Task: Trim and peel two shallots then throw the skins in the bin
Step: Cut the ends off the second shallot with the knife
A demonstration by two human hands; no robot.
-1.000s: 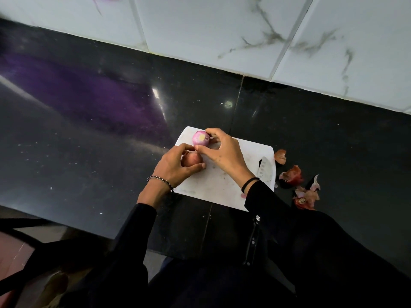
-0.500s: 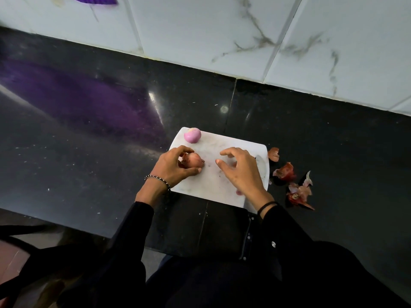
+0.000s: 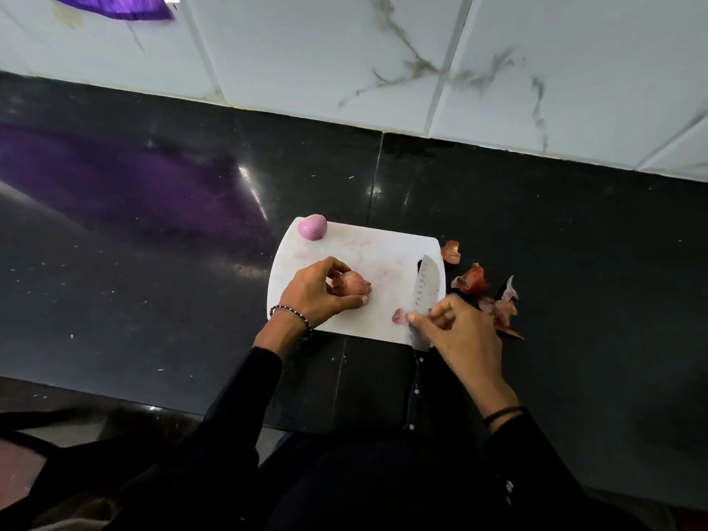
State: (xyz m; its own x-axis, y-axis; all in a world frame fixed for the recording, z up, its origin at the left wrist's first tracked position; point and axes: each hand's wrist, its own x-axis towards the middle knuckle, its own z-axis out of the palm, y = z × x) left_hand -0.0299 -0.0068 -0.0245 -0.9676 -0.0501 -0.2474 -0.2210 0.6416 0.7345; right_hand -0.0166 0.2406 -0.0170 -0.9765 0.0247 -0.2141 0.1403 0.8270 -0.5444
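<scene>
L hand (image 3: 318,295) fingers curled round unpeeled reddish-brown shallot (image 3: 350,283) on white plastic cutting board (image 3: 367,247). Peeled pink shallot (image 3: 312,227) at far corner. R hand (image 3: 459,335) over steel knife (image 3: 427,289), grip can't tell. Risk: fingertip near blade edge, cut; round shallot rolls if hold loose. Papery red skins (image 3: 479,287) on counter, not binned.

One camera sits on the person's head. It looks down and a bit forward at the black counter (image 3: 153,300), close to the white board (image 3: 364,254). The tiled wall (image 3: 306,51) fills the top.
</scene>
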